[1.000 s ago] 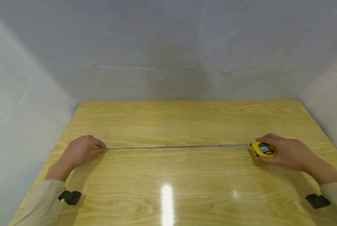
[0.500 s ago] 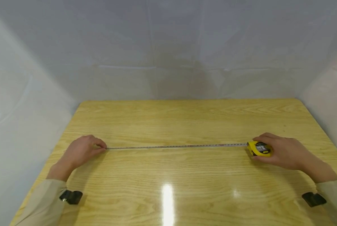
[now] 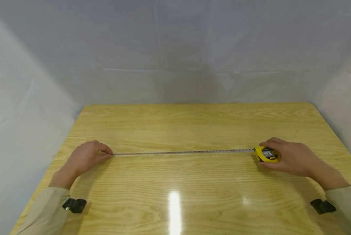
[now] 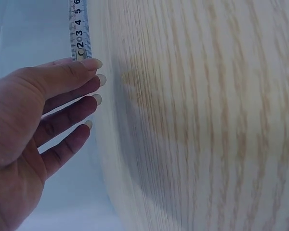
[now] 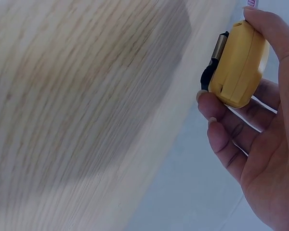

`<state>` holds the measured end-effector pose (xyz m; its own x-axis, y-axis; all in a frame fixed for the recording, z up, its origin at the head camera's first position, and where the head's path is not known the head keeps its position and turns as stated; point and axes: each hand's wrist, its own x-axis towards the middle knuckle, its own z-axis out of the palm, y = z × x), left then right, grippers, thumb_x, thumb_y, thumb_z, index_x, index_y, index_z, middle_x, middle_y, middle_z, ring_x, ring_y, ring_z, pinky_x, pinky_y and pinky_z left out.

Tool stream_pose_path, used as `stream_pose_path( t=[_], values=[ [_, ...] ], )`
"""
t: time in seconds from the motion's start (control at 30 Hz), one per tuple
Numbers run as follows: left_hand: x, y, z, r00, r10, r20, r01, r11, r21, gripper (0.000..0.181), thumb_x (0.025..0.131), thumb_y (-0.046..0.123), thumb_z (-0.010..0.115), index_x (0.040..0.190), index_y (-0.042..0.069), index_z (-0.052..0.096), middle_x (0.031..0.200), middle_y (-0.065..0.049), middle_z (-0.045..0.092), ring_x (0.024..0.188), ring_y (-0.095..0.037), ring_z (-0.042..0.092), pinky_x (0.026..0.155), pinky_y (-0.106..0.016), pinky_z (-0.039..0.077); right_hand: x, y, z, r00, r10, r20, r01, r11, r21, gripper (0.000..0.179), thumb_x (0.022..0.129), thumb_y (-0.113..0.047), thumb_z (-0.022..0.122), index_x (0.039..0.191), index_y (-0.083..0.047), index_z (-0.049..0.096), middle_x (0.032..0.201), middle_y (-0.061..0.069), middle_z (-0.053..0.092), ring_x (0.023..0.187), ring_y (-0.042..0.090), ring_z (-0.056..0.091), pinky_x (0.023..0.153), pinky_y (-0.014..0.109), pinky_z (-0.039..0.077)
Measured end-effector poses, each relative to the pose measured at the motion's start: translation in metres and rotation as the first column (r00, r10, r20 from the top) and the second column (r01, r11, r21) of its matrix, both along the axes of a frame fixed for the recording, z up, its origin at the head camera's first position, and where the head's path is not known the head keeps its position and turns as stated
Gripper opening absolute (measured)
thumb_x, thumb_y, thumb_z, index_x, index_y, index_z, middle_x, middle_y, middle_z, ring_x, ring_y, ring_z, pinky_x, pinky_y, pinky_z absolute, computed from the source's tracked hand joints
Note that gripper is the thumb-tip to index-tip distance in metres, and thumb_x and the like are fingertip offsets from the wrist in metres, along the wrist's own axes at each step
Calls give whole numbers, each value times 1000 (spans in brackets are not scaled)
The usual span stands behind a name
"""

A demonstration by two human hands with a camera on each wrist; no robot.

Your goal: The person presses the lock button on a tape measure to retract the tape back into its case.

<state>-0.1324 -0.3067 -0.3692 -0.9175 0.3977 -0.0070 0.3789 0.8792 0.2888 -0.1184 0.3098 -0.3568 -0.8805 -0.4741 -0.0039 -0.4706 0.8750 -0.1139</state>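
As the right hand (image 3: 293, 159) draws its gripped case (image 3: 266, 154) away from the right edge of the counter (image 3: 175, 125), the tape (image 3: 181, 152) the left hand (image 3: 88, 156) pinches apparently retracts.

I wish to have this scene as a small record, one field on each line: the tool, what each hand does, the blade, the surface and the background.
Tool: yellow and black tape measure
Left hand: pinches the end of the blade
Right hand: grips the tape measure
Blade: stretched straight between the hands, over the table
Surface: shiny wood-grain table
Background: pale walls
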Motion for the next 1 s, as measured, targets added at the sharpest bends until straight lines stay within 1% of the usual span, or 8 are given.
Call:
stream_pose_path(
  t=[0.2, 0.5, 0.67, 0.87, 1.0],
  values=[
    [1, 1, -1, 1000, 13, 12, -14, 1000, 18, 8, 87, 17, 71, 94, 15, 75, 94, -2, 70, 87, -28, 64, 72, -48, 52, -2, -4, 1, 1000, 9, -6, -9, 1000, 2, 69, 77, -65, 67, 121, -12, 64, 114, 4, 60, 74, 9, 59, 51, 27, 45],
    [4, 0, 0, 1000, 14, -19, -13, 1000, 15, 8, 86, 18, 72, 93, 16, 75, 93, -1, 69, 85, -27, 64, 69, -47, 52, -1, -11, 1, 1000, 13, -26, -14, 1000, -6, 66, 77, -63, 69, 120, -12, 65, 113, 4, 60, 73, 9, 58, 51, 26, 45],
    [4, 1, 0, 1000, 16, -5, -16, 1000, 6, 8, 87, 18, 72, 94, 16, 75, 94, -1, 69, 87, -27, 64, 70, -47, 52, -1, -16, 2, 1000, 14, -19, -14, 1000, -20, 65, 77, -62, 69, 120, -13, 65, 113, 3, 60, 74, 9, 58, 52, 27, 45],
    [3, 4, -1, 1000, 22, -15, -22, 1000, -10, 8, 87, 19, 71, 94, 17, 75, 95, -1, 70, 88, -27, 64, 72, -48, 52, -1, -23, 2, 1000, 14, 7, -14, 1000, -26, 67, 78, -64, 67, 121, -13, 64, 114, 4, 60, 73, 8, 58, 51, 26, 45],
    [4, 5, 0, 1000, 8, -20, -8, 1000, -11, 8, 87, 18, 72, 94, 16, 75, 94, -1, 70, 88, -27, 64, 71, -48, 52, -1, -27, 0, 1000, 14, 14, -13, 999, -34, 66, 77, -64, 67, 120, -14, 64, 112, 2, 60, 74, 7, 57, 53, 26, 46]
  ],
)
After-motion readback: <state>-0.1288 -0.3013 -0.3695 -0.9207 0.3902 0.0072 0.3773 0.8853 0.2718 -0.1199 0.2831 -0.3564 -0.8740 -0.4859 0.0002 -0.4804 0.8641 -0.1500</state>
